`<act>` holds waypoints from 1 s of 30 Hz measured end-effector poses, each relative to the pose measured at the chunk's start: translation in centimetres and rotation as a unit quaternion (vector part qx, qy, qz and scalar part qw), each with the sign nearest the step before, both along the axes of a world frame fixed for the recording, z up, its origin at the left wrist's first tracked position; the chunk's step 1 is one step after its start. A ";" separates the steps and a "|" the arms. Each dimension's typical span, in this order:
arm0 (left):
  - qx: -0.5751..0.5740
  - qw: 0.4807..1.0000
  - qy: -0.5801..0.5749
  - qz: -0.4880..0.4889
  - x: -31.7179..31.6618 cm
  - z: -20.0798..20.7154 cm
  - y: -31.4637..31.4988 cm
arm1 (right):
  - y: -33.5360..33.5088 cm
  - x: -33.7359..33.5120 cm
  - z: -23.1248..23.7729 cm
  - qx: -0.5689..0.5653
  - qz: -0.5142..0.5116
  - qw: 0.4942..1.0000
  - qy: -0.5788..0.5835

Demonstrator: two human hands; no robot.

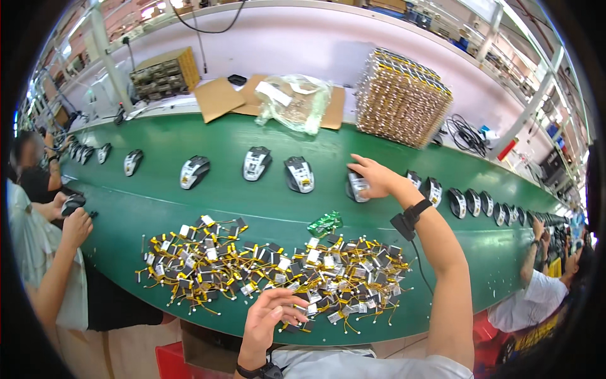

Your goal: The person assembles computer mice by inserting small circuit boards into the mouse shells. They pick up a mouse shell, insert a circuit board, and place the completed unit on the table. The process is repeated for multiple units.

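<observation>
My right hand (374,179) reaches across the green work surface to a grey-and-black computer mouse (356,187). Its thumb and fingers are round the mouse's right side, covering part of it. Close to my body, my left hand (273,314) hovers at the front edge of a pile of small wired battery packs (208,256). The left fingers are half bent and apart, with nothing visible between them. Silver and dark packs with yellow tape and thin leads make up the pile. Behind it lies a crumpled green shiny wrapper (325,223).
More mice, such as this one (299,174), line the green surface (139,208) to both sides. At the back stand a tall stack of trays (404,98), cardboard (219,100) and a clear plastic bag (297,104). A co-worker's hands (72,218) hold a mouse at left; others sit at right.
</observation>
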State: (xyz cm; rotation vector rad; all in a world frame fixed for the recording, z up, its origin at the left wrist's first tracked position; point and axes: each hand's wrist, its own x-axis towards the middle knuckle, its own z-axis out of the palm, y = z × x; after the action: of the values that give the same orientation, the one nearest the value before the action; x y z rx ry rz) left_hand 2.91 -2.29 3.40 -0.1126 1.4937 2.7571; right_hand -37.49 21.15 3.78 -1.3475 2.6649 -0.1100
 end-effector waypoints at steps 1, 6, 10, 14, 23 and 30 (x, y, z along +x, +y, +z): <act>-0.013 1.000 0.004 0.002 0.4 -0.1 -0.4 | 0.3 -0.2 -0.5 0.019 -0.006 1.000 -0.003; -0.106 0.994 -0.012 0.028 0.0 2.4 -4.2 | 0.8 1.4 -1.9 -0.071 -0.055 0.994 0.055; -0.294 0.952 0.079 0.024 -6.9 6.5 -10.0 | -3.2 7.8 0.8 -0.117 -0.011 0.993 -0.021; -0.530 0.847 0.002 0.046 -22.7 6.2 -13.7 | -4.9 10.5 0.8 -0.083 0.030 0.993 -0.080; -0.768 0.597 -0.186 0.135 -33.9 -4.1 -9.8 | -5.0 12.3 -0.6 -0.060 -0.054 0.979 -0.187; -0.766 0.606 -0.156 0.149 -33.7 -4.8 -10.4 | -5.2 12.1 -1.5 -0.088 0.099 0.982 -0.134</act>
State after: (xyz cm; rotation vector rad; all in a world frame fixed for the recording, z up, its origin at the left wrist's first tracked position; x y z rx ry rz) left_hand -30.81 -12.73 -1.41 -0.7681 3.1724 0.5384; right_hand -25.37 15.95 2.24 -1.5189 2.3309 -0.4769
